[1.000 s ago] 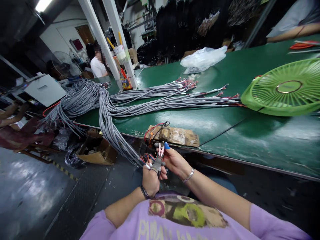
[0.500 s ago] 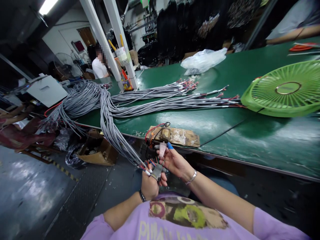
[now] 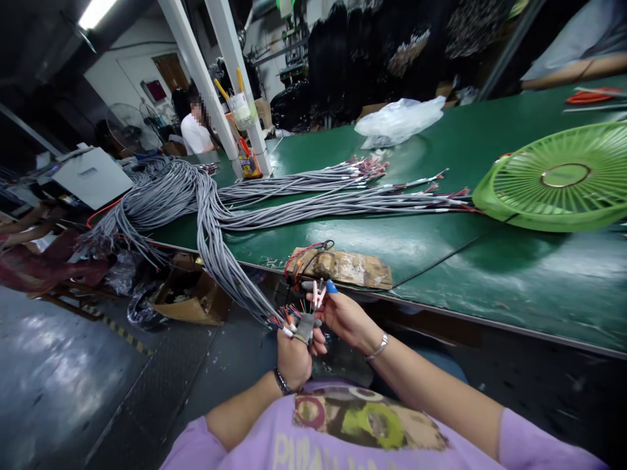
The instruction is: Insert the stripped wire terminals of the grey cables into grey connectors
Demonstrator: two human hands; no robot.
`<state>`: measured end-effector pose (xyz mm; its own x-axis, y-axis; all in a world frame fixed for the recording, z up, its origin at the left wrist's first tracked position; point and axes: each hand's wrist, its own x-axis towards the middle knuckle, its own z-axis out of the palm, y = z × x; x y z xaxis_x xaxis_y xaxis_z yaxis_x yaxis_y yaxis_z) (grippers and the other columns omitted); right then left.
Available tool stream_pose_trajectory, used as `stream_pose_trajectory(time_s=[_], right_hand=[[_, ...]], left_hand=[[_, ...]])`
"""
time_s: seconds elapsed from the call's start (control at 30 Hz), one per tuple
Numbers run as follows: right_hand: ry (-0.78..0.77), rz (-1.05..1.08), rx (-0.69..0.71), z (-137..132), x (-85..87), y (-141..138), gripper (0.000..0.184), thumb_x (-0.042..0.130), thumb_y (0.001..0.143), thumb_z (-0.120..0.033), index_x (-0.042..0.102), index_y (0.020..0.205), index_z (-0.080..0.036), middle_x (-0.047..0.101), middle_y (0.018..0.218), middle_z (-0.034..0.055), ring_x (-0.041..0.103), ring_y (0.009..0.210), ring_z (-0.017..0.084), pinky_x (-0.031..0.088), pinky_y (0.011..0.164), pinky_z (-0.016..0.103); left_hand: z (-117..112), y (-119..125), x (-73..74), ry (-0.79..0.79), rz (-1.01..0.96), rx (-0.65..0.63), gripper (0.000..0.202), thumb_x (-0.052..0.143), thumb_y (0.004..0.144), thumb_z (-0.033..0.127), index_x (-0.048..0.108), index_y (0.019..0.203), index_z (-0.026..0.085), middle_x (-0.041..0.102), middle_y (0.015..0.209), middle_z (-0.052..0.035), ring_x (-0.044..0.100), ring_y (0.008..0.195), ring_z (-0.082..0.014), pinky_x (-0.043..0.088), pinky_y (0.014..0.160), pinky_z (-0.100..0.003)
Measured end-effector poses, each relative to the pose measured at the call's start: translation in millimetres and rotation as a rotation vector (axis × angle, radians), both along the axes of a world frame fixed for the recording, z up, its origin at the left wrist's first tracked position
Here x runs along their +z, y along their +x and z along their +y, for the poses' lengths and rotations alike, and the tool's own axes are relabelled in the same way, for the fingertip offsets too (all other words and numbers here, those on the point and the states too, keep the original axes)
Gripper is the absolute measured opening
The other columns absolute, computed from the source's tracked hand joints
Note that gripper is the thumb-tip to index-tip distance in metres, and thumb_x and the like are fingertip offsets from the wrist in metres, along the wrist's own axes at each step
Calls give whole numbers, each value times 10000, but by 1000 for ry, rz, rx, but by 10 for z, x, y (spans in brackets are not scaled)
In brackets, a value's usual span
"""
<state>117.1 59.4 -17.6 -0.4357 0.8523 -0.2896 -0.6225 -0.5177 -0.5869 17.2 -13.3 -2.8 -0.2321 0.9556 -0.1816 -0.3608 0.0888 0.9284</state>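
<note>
My left hand [image 3: 292, 360] is closed around the stripped ends of a bundle of grey cables [image 3: 238, 281]; a grey cover wraps its thumb. Thin coloured wires [image 3: 289, 314] fan out above that grip. Just to the right, my right hand [image 3: 347, 320] pinches a small pink-and-white V-shaped tool [image 3: 319, 295], much like a clip, beside the wire tips. One of its fingers wears a blue covering. Whether the tool touches a wire is too small to tell.
A wooden block [image 3: 362, 267] with red and black leads sits at the edge of the green table [image 3: 431, 261]. More grey cables [image 3: 313, 205] lie across it. A green fan [image 3: 563, 176] is at right, a plastic bag [image 3: 399, 121] behind. A cardboard box [image 3: 196, 303] stands below left.
The pink-and-white tool has turned in my right hand, so its two arms now show as a V. The left hand keeps its grip on the cables, barely moving.
</note>
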Motion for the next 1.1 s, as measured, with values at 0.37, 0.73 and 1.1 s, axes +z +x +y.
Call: stream_pose_trajectory(time_s=[0.37, 0.73, 1.1], right_hand=[[-78, 63, -69, 37, 39, -96, 223, 639, 782, -395, 660, 750, -175, 644, 618, 10, 522, 517, 101, 434, 489, 208], [-18, 47, 77, -19, 4, 38, 341, 536, 811, -525, 632, 825, -198, 653, 734, 23, 560, 597, 101, 461, 547, 205], [102, -81, 10, -8, 54, 30, 297, 630, 766, -453, 655, 775, -157, 636, 690, 21, 528, 565, 92, 426, 519, 206]], left_hand=[[22, -5, -119, -31, 77, 16, 373, 635, 709, 499, 512, 656, 151, 573, 461, 22, 482, 317, -69, 263, 325, -162], [-69, -125, -69, -2, 53, 26, 358, 662, 674, 491, 568, 652, 146, 584, 484, 12, 494, 349, -73, 313, 353, -170], [111, -205, 7, 267, 552, 77, 195, 632, 748, 363, 625, 691, 177, 584, 536, 4, 503, 450, -101, 412, 475, -213]])
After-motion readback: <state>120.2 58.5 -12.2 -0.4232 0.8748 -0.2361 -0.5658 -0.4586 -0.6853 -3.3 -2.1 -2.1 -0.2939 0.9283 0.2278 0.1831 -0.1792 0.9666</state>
